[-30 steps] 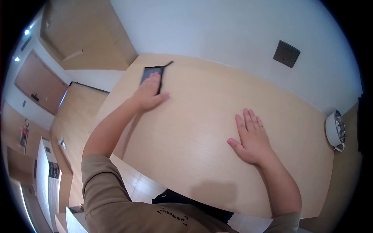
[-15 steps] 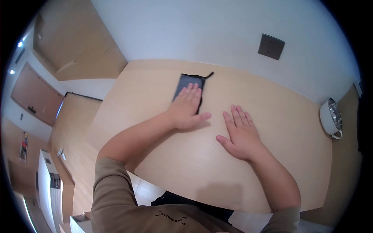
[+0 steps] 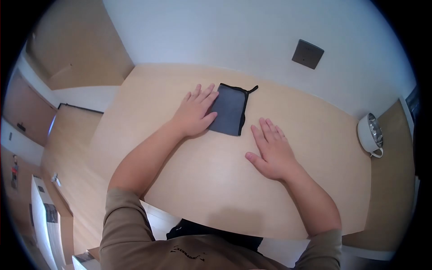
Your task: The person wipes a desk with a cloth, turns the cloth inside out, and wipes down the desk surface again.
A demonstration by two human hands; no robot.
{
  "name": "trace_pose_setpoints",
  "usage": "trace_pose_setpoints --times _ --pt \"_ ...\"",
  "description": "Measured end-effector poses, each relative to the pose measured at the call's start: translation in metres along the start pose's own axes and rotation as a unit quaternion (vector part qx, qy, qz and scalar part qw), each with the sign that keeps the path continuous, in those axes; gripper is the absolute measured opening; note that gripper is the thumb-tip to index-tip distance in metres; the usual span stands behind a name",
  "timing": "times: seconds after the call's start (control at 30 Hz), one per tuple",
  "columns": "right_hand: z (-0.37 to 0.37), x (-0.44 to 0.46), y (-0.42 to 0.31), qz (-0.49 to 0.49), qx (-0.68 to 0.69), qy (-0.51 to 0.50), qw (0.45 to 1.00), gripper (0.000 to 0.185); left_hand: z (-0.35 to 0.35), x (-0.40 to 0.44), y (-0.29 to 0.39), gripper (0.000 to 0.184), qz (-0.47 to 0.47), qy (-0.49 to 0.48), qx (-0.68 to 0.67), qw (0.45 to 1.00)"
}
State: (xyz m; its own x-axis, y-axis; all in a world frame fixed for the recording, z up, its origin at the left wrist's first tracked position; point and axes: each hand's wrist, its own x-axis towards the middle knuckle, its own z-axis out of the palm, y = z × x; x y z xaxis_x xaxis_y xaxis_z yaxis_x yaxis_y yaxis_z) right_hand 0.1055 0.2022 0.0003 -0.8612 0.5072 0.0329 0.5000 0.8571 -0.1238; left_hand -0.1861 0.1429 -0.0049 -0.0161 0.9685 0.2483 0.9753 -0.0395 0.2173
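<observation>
and here's the grey cloth [image 3: 230, 110], lying flat on the bench [image 3: 202, 180] between two hands, black loop at its far corner! the left hand [image 3: 195, 112] sits at its near-left edge, grip wide, nothing clasped; the right hand [image 3: 272, 152], spread too and empty, rests just beside it. so far it's laid out smooth; nothing's lifted, and whether it's folded i can't tell.

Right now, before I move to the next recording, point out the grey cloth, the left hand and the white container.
Grey cloth [image 3: 230, 110]: head view, middle of its flat face.
Left hand [image 3: 193, 112]: head view, back of the hand.
White container [image 3: 366, 137]: head view, outer wall.
</observation>
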Motion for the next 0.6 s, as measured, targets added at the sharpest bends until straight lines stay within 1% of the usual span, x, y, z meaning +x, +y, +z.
trace_pose_setpoints --times 0.07,0.2,0.27,0.3,0.4,0.47,0.57,0.6 --pt "-0.001 0.0 0.0 0.002 0.006 0.008 1.0 0.074 0.009 0.003 -0.004 0.064 -0.016 -0.013 0.009 1.0" --pt "0.0 0.0 -0.001 0.007 0.057 0.068 0.996 0.064 0.004 0.006 0.0 0.066 -0.032 -0.043 0.006 0.999" --pt "0.002 0.002 -0.003 0.021 0.089 0.102 0.991 0.058 0.003 0.005 -0.002 0.065 -0.049 -0.035 -0.023 0.998" --pt "0.002 0.004 -0.004 0.027 0.082 0.106 0.991 0.056 0.003 0.005 -0.003 0.065 -0.058 -0.03 -0.035 0.997" --pt "-0.004 0.013 -0.015 0.044 0.077 0.128 0.988 0.051 0.011 0.006 -0.004 0.06 -0.062 -0.001 0.002 0.998" --pt "-0.011 0.036 -0.031 0.051 0.089 0.148 0.984 0.05 0.015 0.007 -0.006 0.057 -0.054 0.003 0.023 0.998" --pt "-0.004 0.089 -0.051 0.043 0.093 0.214 0.972 0.051 0.008 0.003 -0.003 0.053 -0.053 -0.004 0.068 0.996" --pt "0.004 0.111 -0.056 0.064 0.097 0.197 0.973 0.054 0.002 0.003 -0.002 0.052 -0.053 -0.006 0.088 0.995"
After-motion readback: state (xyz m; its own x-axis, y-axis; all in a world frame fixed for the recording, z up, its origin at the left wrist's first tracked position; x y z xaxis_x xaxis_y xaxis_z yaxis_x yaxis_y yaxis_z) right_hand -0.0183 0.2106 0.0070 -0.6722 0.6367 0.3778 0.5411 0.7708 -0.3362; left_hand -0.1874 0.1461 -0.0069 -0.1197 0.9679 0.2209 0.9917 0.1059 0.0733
